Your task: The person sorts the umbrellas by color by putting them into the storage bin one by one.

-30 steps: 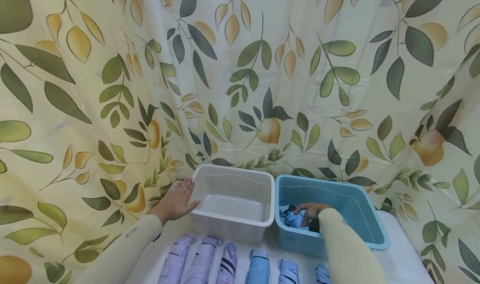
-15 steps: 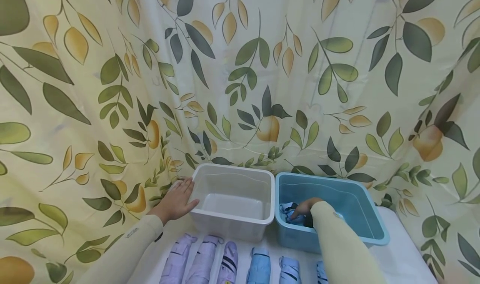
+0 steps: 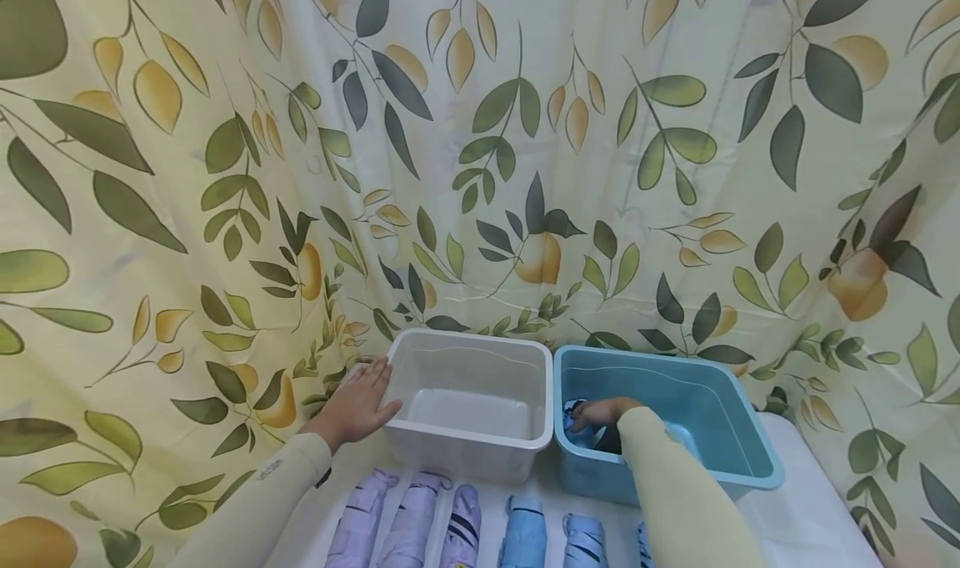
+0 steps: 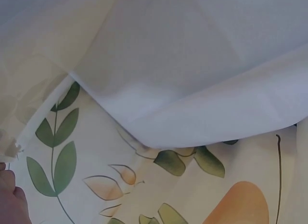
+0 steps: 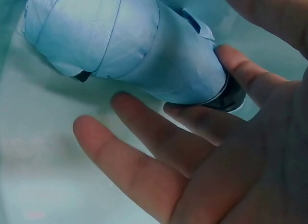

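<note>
Right hand (image 3: 600, 414) has slid a little further left inside the light-blue rectangular plastic bin (image 3: 675, 376) since a second ago, and less of the light-blue fabric folded umbrella with a black end (image 5: 125, 38) shows past it. Umbrella lies inside that bin, close to its left wall. Right wrist view: fingers apart and mostly straight, not wrapped round the umbrella; one fingertip looks to touch the fabric near the black end.

Left hand (image 3: 356, 405) is in the same spot, fingers extended, resting against the left rim of the off-white rectangular plastic bin (image 3: 457, 455). Left wrist view catches only a bit of it at the lower left corner. Hands well apart.

Bins stand side by side on the white-covered table (image 3: 798, 489). On the near side, a row: three lavender fabric folded umbrellas (image 3: 408, 522) on the left, then three blue fabric folded umbrellas (image 3: 523, 535), the last mostly behind the pale yellow right sleeve (image 3: 686, 493). Behind everything, a cream curtain with leaf and fruit print (image 3: 480, 259).
</note>
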The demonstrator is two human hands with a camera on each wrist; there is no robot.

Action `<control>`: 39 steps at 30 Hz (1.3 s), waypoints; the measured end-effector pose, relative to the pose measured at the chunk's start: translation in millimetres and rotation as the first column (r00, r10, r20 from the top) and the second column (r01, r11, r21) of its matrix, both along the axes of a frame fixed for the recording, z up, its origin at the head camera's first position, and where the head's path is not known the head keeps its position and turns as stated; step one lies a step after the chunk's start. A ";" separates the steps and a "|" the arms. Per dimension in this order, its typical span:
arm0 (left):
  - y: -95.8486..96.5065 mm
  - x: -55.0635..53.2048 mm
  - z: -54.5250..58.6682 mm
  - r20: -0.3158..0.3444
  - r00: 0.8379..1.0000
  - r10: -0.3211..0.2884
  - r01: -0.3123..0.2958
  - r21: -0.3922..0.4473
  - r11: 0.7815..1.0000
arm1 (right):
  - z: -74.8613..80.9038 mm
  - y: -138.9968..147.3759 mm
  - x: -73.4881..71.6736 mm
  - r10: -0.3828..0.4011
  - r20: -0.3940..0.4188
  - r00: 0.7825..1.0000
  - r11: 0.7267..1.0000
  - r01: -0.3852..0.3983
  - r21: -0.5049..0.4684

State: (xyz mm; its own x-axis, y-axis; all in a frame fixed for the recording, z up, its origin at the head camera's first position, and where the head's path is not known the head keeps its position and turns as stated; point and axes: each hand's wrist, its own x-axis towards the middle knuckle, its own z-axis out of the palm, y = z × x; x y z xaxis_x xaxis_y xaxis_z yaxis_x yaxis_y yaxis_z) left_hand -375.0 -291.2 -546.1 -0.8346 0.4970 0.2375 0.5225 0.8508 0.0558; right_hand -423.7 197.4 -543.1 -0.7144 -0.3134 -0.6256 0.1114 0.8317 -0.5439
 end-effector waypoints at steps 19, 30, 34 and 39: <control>7.7 11.4 7.2 -0.020 1.000 -0.010 0.010 0.042 0.999 | -5.7 11.7 0.2 -0.086 0.097 0.992 0.981 0.102 -0.166; 4.9 6.4 4.5 -0.028 1.000 -0.013 0.014 0.042 0.999 | 16.9 47.5 8.7 -0.154 0.034 0.988 0.965 0.157 -0.212; 4.9 6.8 4.5 -0.025 1.000 -0.008 0.010 0.047 0.999 | 32.8 65.1 14.8 -0.118 -0.017 0.993 0.972 0.112 -0.207; 6.9 10.0 7.3 -0.009 1.000 -0.017 0.017 0.082 0.996 | 53.1 85.7 22.5 -0.096 -0.098 0.990 0.987 0.082 -0.141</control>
State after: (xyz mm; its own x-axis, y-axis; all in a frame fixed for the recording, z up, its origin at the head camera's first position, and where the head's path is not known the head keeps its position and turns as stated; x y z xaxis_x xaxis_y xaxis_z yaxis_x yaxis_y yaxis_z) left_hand -365.0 -284.4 -538.8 -0.8240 0.4897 0.2851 0.5376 0.8346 0.1204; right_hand -401.2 283.1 -490.0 -0.8025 -0.3228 -0.5019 0.1183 0.7383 -0.6640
